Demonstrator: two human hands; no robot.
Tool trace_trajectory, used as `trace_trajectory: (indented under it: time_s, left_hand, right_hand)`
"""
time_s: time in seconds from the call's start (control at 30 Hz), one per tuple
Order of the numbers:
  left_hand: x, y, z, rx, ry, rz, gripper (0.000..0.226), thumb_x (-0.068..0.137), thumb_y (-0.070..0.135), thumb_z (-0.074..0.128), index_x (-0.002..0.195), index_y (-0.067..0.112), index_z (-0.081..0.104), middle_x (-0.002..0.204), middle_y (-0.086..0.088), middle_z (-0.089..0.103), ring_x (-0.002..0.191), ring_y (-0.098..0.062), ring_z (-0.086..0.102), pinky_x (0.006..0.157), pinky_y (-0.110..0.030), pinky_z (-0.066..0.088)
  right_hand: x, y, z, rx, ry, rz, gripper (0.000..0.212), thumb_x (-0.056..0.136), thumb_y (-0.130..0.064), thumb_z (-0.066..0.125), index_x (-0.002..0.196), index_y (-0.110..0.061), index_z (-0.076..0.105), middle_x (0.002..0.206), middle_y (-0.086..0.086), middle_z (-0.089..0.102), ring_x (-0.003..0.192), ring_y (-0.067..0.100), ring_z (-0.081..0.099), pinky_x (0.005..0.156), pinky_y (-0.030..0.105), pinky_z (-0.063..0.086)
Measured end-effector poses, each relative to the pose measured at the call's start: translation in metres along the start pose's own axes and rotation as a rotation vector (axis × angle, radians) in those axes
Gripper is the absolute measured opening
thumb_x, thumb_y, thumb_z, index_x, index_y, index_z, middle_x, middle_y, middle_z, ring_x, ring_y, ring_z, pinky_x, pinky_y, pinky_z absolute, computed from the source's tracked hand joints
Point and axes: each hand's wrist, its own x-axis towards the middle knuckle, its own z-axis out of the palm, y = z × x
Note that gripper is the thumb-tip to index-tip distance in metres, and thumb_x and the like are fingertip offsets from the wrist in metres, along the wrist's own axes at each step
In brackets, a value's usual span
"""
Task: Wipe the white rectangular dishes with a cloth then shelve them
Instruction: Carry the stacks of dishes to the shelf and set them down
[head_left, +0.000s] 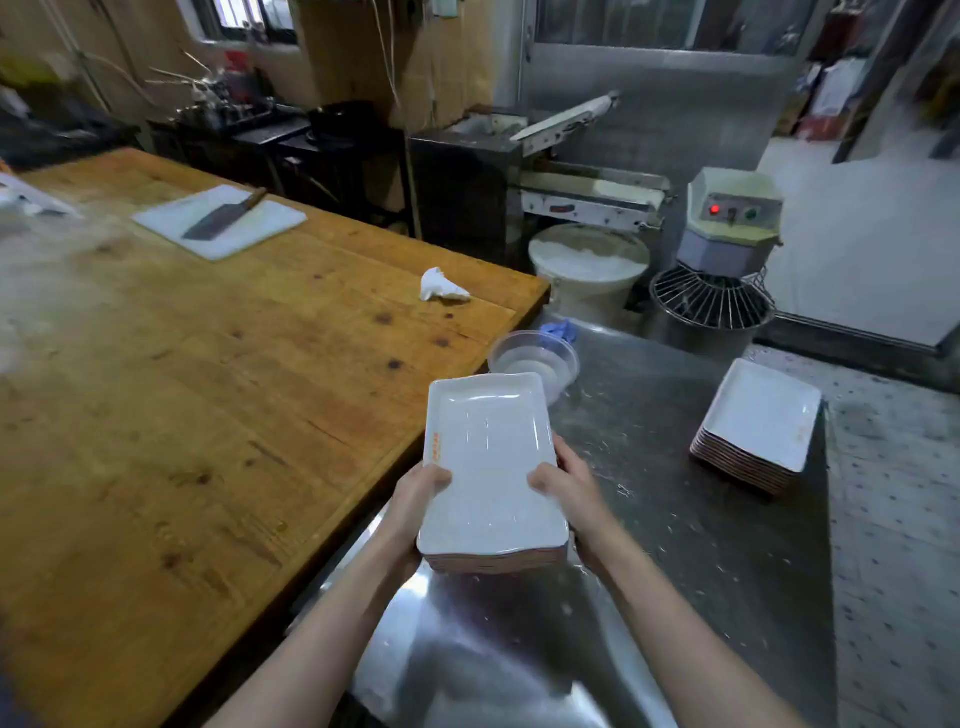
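A broad wooden surface (182, 415) fills the space left of the fingers, and a dull steel surface (675, 545), streaked with white specks, lies under and to the right of them. Both hands hold a stack of white rectangular dishes (488, 467) over the steel surface, close to its edge with the wood. The left hand (415, 493) grips the stack's left long side and the right hand (566, 483) grips its right long side, each with the thumb laid on the top dish's rim and the other fingers (563, 452) curled beneath. The top dish is glossy white with rounded corners and a shallow raised rim. It has a short strip of orange marking on the left rim just beyond the left thumb, and the stacked edges below it look brownish at the near end. The stack's long axis runs away from the person, its far end leaning slightly left. Whether its base touches the steel I cannot tell. A second stack of the same dishes (758, 421) rests on the steel well to the right of the fingers, turned at an angle. Far beyond and left of the fingers a white cutting board (260, 228) carries a cleaver (218, 221). A clear plastic tub (535, 358) sits just past the held stack's far end, and a crumpled white cloth (441, 287) lies on the wood beyond that.
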Motion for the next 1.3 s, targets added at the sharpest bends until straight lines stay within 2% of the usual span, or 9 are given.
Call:
trace_trajectory:
  time_s: [0.2, 0.37, 0.53, 0.63, 0.77, 0.93, 1.1, 1.2, 1.3]
  left_hand:
    - [-0.014, 0.018, -0.047, -0.067, 0.106, 0.059, 0.060, 0.060, 0.021, 0.051, 0.114, -0.003, 0.059, 0.111, -0.026, 0.066, 0.091, -0.035, 0.064, 0.076, -0.040, 0.052]
    - [-0.034, 0.031, -0.095, -0.117, 0.154, 0.070, 0.059, 0.061, 0.017, 0.053, 0.116, -0.003, 0.059, 0.112, -0.028, 0.066, 0.105, -0.044, 0.062, 0.090, -0.054, 0.050]
    - [-0.062, 0.042, -0.166, -0.151, 0.201, 0.141, 0.039, 0.082, 0.004, 0.048, 0.119, -0.005, 0.056, 0.111, -0.027, 0.066, 0.094, -0.038, 0.065, 0.070, -0.038, 0.057]
    - [-0.084, 0.047, -0.214, -0.158, 0.257, 0.201, 0.052, 0.078, 0.011, 0.054, 0.128, -0.002, 0.049, 0.115, -0.024, 0.065, 0.099, -0.039, 0.065, 0.073, -0.042, 0.057]
    - [-0.122, 0.051, -0.277, -0.199, 0.366, 0.287, 0.078, 0.075, 0.017, 0.062, 0.146, 0.016, 0.029, 0.130, -0.015, 0.057, 0.101, -0.033, 0.065, 0.070, -0.039, 0.057]
    - [-0.173, 0.046, -0.348, -0.271, 0.473, 0.410, 0.071, 0.087, 0.012, 0.058, 0.148, 0.030, 0.026, 0.137, -0.012, 0.052, 0.107, -0.030, 0.063, 0.078, -0.042, 0.055]
    - [-0.222, 0.035, -0.402, -0.325, 0.614, 0.519, 0.056, 0.095, 0.002, 0.044, 0.144, 0.027, 0.033, 0.121, -0.003, 0.060, 0.094, -0.020, 0.067, 0.064, -0.031, 0.056]
    - [-0.249, 0.027, -0.432, -0.367, 0.710, 0.547, 0.054, 0.097, 0.002, 0.043, 0.144, 0.027, 0.032, 0.114, 0.000, 0.061, 0.093, -0.020, 0.065, 0.062, -0.028, 0.057]
    - [-0.270, 0.019, -0.455, -0.403, 0.771, 0.546, 0.054, 0.098, 0.006, 0.044, 0.144, 0.033, 0.030, 0.122, -0.004, 0.059, 0.099, -0.023, 0.064, 0.067, -0.031, 0.057]
  right_hand:
    - [-0.001, -0.006, 0.053, 0.015, -0.151, -0.020, 0.062, 0.056, -0.006, 0.043, 0.115, -0.019, 0.059, 0.100, 0.005, 0.069, 0.080, 0.016, 0.065, 0.061, 0.027, 0.051]
    - [-0.005, -0.005, 0.108, 0.043, -0.235, -0.025, 0.068, 0.055, -0.005, 0.042, 0.121, -0.019, 0.056, 0.109, 0.011, 0.067, 0.090, 0.023, 0.064, 0.071, 0.034, 0.050]
    - [-0.012, -0.001, 0.184, 0.074, -0.305, 0.006, 0.072, 0.055, -0.004, 0.045, 0.126, -0.019, 0.053, 0.112, 0.015, 0.066, 0.097, 0.034, 0.063, 0.073, 0.041, 0.051]
    - [-0.018, 0.003, 0.233, 0.055, -0.363, 0.017, 0.074, 0.057, -0.005, 0.047, 0.128, -0.022, 0.050, 0.115, 0.013, 0.065, 0.101, 0.035, 0.062, 0.076, 0.047, 0.053]
    - [-0.033, 0.011, 0.301, 0.028, -0.473, 0.043, 0.079, 0.057, -0.007, 0.050, 0.133, -0.027, 0.044, 0.119, 0.012, 0.061, 0.100, 0.033, 0.063, 0.077, 0.049, 0.055]
    - [-0.060, 0.026, 0.382, -0.020, -0.599, 0.089, 0.074, 0.059, -0.011, 0.055, 0.126, -0.041, 0.041, 0.120, 0.011, 0.055, 0.096, 0.036, 0.063, 0.070, 0.048, 0.056]
    - [-0.090, 0.044, 0.456, -0.084, -0.754, 0.094, 0.070, 0.063, -0.010, 0.058, 0.126, -0.037, 0.040, 0.115, 0.012, 0.055, 0.094, 0.035, 0.063, 0.067, 0.043, 0.056]
    - [-0.103, 0.055, 0.498, -0.138, -0.842, 0.064, 0.062, 0.078, -0.001, 0.056, 0.123, -0.040, 0.039, 0.113, 0.006, 0.053, 0.095, 0.033, 0.061, 0.067, 0.040, 0.056]
    - [-0.113, 0.066, 0.533, -0.184, -0.913, 0.067, 0.063, 0.079, -0.001, 0.055, 0.123, -0.042, 0.037, 0.112, -0.001, 0.050, 0.097, 0.029, 0.060, 0.067, 0.037, 0.056]
